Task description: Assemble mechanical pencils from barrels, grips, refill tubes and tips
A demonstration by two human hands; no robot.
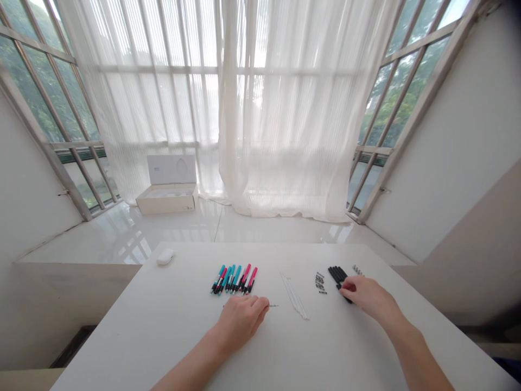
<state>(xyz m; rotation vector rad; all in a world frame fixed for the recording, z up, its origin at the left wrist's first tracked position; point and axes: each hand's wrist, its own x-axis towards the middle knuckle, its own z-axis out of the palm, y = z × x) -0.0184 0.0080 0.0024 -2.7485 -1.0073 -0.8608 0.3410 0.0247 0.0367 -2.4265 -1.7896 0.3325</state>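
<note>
My left hand is closed near the front middle of the table, fingers wrapped round a thin pen refill whose narrow tip sticks out to the right. Just beyond it lies a row of pens in teal and pink with black grips. Several white refills lie side by side between my hands. My right hand pinches at the near end of a row of black pen barrels; its fingers partly cover the lowest barrel. Small dark pen parts are lined up left of the barrels.
Small grey pen parts lie beyond my right hand. A white earbud case rests at the far left of the white table. An open white box stands on the window ledge, before sheer curtains.
</note>
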